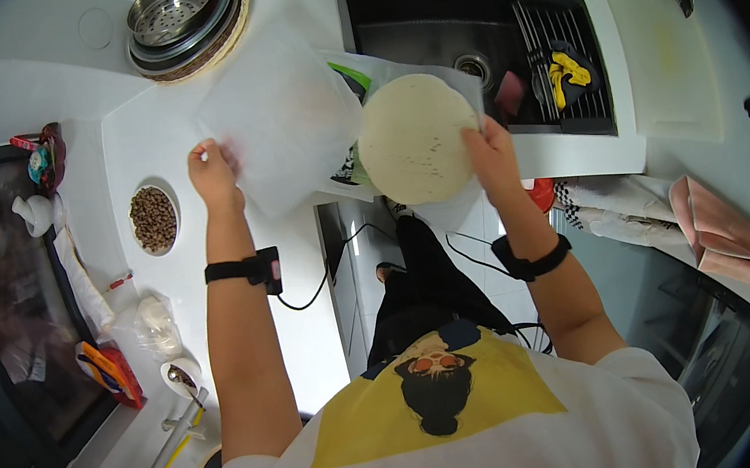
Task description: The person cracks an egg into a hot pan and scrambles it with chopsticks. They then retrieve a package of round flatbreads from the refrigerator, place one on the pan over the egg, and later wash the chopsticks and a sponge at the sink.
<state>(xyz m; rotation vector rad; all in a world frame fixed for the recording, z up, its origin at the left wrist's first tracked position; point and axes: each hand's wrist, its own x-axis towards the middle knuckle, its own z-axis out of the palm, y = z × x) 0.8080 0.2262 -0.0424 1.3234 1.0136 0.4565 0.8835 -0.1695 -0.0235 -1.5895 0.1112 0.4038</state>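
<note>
My left hand pinches the left edge of a translucent sheet, which hangs spread out above the white counter. My right hand grips the right edge of a round, pale flatbread with brownish specks, together with the clear film behind it. The flatbread faces up, held in the air in front of the sink's near left corner. Between the two, a plastic package with green and black print shows partly, mostly covered by the sheet and the flatbread.
Beyond lies a dark sink with a drying rack and a yellow-black cloth. Stacked steamer trays stand at the back left. A bowl of brown pellets sits on the left counter. Black cables trail from both wrist straps.
</note>
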